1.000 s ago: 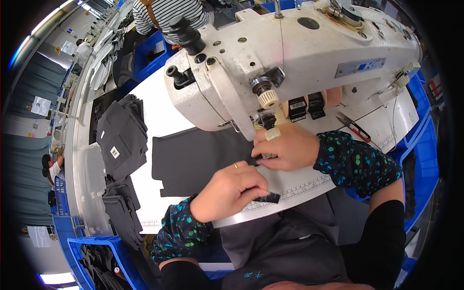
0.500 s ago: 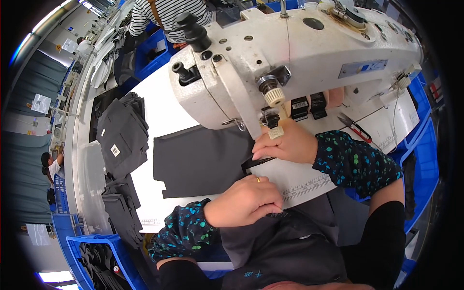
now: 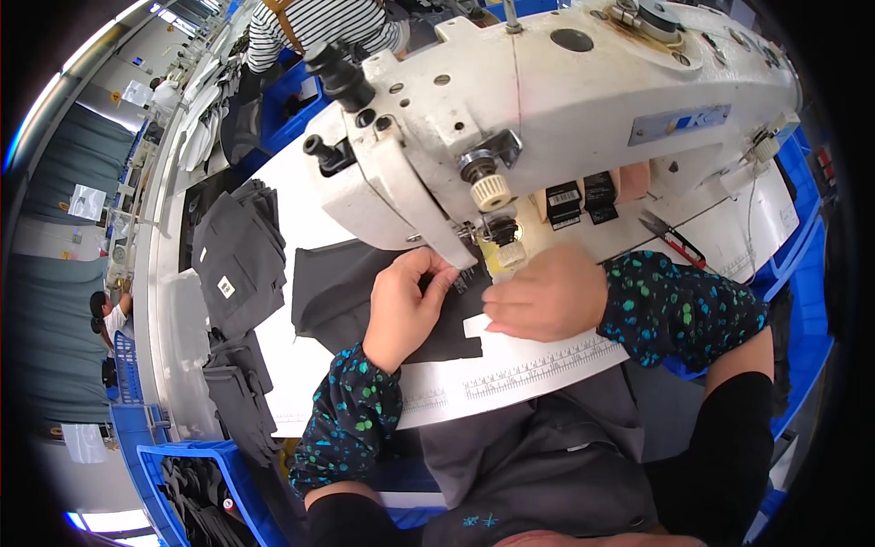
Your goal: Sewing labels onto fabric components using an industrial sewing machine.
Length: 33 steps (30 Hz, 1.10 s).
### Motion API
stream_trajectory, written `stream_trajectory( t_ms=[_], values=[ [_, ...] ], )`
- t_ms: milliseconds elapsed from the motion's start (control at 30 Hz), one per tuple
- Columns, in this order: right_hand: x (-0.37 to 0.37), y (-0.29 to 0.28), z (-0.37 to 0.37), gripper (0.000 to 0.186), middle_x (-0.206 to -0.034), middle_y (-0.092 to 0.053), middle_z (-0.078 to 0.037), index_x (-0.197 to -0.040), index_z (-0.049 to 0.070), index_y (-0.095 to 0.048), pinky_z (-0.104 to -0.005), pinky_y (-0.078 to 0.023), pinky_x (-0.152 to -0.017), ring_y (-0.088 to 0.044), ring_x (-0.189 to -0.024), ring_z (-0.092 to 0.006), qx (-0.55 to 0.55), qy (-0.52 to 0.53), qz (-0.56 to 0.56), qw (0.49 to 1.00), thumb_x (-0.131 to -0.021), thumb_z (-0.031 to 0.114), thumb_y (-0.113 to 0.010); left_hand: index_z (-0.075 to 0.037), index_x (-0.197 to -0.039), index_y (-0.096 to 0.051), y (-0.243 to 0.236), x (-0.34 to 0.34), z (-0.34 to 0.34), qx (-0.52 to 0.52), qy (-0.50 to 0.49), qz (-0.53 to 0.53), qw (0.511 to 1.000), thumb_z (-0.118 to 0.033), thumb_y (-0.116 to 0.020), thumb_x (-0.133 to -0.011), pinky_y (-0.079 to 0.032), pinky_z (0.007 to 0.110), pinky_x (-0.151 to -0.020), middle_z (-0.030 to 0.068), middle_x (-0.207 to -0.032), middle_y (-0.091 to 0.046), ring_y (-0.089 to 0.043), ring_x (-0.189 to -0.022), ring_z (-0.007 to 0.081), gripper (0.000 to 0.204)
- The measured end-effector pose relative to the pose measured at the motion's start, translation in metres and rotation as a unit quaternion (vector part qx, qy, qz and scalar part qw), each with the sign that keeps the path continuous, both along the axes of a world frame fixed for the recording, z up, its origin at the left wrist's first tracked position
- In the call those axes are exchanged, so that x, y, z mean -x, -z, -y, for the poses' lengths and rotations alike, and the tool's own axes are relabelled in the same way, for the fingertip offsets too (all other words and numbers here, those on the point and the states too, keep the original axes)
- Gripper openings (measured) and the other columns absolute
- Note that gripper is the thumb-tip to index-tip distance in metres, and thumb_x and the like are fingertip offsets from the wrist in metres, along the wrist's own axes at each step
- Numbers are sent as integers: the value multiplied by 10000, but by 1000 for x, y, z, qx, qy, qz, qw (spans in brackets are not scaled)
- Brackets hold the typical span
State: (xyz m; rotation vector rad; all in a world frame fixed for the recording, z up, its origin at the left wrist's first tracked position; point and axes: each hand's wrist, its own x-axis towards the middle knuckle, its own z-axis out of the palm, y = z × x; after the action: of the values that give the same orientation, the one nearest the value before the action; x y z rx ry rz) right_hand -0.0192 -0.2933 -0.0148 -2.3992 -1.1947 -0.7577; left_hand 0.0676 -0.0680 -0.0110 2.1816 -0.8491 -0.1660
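Left hand (image 3: 406,305): thumb and forefinger pinched together on the cloth, tips close to the needle end of the machine (image 3: 565,118).

Right hand (image 3: 551,292): blurred, fingers held together, beside the cloth's right edge; cannot tell whether anything is gripped.

Cloth (image 3: 339,283): dark grey, one piece, flat on the bench (image 3: 301,401), reaching under and to both sides of the left hand; slightly rumpled at its near edge.

Labels (image 3: 562,205): black, beyond the right hand, apart from it.

Snips (image 3: 673,240): red and black, beyond the right hand and to its right.

Stack (image 3: 239,255): dark grey pieces, well left of the left hand.

Bin (image 3: 150,465): blue, dark pieces inside, left of and nearer the body than the left hand.

Hazards, as judged: fingertips caught, should the needle run with the left hand so close; cloth skewed or puckered, should the hands pull unevenly or the rumple feed in; a slip of the pinch, letting the edge drift. Needle itself: hidden from view.
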Motion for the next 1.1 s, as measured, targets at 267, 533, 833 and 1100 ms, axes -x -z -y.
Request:
stream_trajectory(
  t_ms=[267, 533, 833, 1100],
  values=[
    [18, 15, -11, 274, -1126, -725, -100, -947, 65, -708, -298, -514, -487, -662, -577, -157, 50, 64, -50, 995, -886, 331, -732, 47, -951, -709, -4, -20, 9, -107, 22, 30, 994, -152, -734, -913, -519, 277, -630, 96, -749, -709, -649, -659, 122, 204],
    [16, 12, -11, 276, -1102, -729, -110, -937, 55, -710, -298, -483, -467, -640, -553, -164, 44, 60, -53, 996, -881, 323, -740, 16, -939, -759, -5, -24, 11, -128, 12, 115, 985, -217, -755, -882, -536, 295, -629, 123, -749, -728, -686, -637, 185, 240],
    [15, 14, -11, 278, -1110, -731, -103, -934, 64, -718, -293, -484, -480, -636, -552, -156, 38, 58, -55, 996, -861, 330, -757, -26, -954, -779, 1, -26, 8, -132, 10, 132, 982, -282, -776, -867, -511, 303, -599, 107, -742, -723, -636, -594, 191, 270],
    [15, 14, -12, 274, -1103, -735, -98, -929, 68, -719, -290, -487, -486, -642, -563, -153, 39, 60, -49, 996, -856, 329, -761, -27, -964, -778, 1, -25, 9, -131, 4, 124, 984, -281, -769, -876, -520, 313, -610, 112, -739, -721, -644, -601, 197, 269]
  ],
)
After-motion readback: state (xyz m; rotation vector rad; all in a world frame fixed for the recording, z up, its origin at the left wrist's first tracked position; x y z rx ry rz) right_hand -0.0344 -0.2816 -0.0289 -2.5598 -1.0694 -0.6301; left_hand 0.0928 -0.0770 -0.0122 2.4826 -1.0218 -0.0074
